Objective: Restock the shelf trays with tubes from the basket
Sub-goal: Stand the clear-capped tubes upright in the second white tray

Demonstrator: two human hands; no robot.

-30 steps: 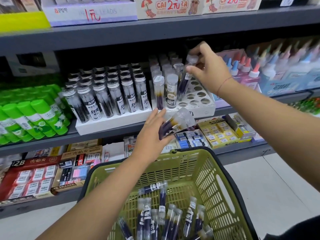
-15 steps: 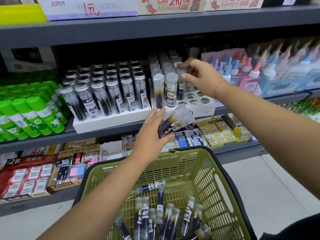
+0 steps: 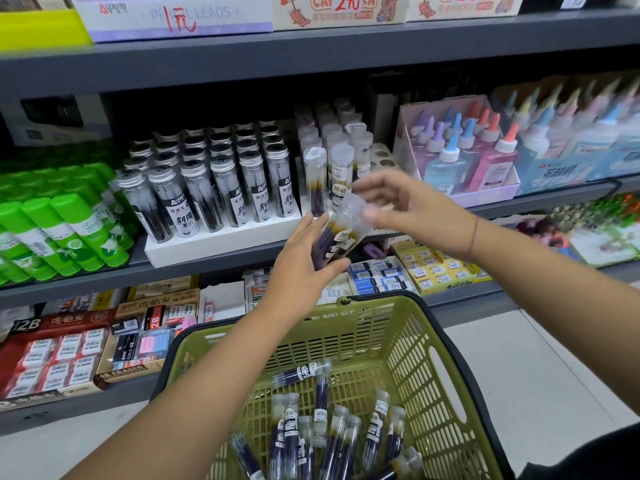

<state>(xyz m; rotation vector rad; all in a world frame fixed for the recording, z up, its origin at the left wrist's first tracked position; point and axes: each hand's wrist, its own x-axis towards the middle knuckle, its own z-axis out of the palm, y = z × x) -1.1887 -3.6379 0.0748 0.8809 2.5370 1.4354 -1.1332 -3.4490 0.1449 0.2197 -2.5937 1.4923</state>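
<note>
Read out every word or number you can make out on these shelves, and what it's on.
"PENCIL LEADS", with a red handwritten "1元": white box, top left.
"CAI", "2": cartoon box beside it.
"2B": red box, lower left.
"4B ERASER": brown box beside it.
Labels on the tubes and glue bottles: too small or blurred.

Right hand (image 3: 398, 206) blurred; held tubes (image 3: 341, 226) half-hidden behind left hand (image 3: 301, 268).

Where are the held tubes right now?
Head view, centre: the held tubes are in the left hand, just in front of the shelf tray and above the basket.
</note>
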